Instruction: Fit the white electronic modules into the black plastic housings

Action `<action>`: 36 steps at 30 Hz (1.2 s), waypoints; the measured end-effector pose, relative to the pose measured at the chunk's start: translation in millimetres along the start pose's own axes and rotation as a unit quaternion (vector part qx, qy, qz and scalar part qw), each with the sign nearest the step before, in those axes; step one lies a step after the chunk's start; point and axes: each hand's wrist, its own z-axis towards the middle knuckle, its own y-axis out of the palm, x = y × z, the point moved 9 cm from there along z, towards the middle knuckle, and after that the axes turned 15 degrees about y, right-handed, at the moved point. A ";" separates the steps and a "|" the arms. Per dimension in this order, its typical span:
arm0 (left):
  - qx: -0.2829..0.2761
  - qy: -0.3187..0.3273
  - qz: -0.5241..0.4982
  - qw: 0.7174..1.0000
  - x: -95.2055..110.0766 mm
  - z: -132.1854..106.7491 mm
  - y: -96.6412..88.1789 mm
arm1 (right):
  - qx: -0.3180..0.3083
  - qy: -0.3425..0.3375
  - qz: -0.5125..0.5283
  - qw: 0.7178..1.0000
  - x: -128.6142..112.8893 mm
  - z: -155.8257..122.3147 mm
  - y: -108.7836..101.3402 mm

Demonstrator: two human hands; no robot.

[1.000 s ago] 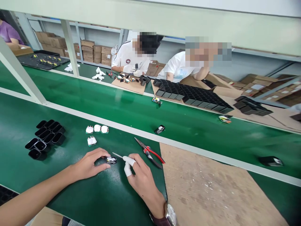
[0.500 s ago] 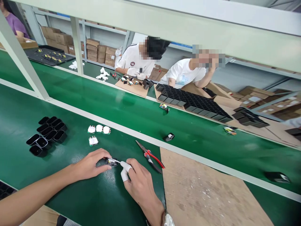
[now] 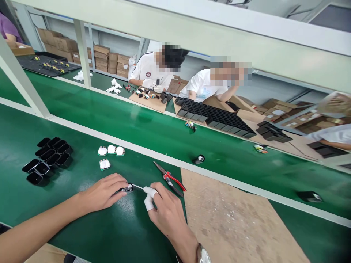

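Note:
My left hand rests on the green mat, fingers pinched around a small black part with a bright inside. My right hand wears white finger cots and pinches a thin white stick, whose tip reaches into the black part. Red-handled pliers lie just beyond my right hand. Several white-topped small boards sit further out, past my left hand. A cluster of black shells stands to the left.
A brown board covers the bench on the right. Behind a white rail runs a green belt carrying loose black parts. Two people sit across it beside black trays. A steel post rises at left.
The stick's tip has moved left from free air into the black part. My left hand stays on the part. The view has shifted slightly.

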 end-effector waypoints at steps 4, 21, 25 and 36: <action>-0.013 -0.014 0.037 0.999 -1.6 -4.8 4.8 | 0.001 0.013 -0.021 1.000 8.0 -7.8 -6.7; -0.006 -0.068 0.050 0.996 -12.5 -9.3 16.8 | -0.033 -0.004 -0.122 0.992 -19.9 -5.5 -5.5; 0.000 -0.073 0.025 0.997 -21.7 -11.0 21.0 | -0.041 0.000 -0.137 0.990 -21.6 -5.3 -4.2; -0.020 -0.103 0.014 0.994 -18.6 -4.2 18.3 | -0.035 -0.010 -0.107 0.994 -20.7 -7.5 -2.7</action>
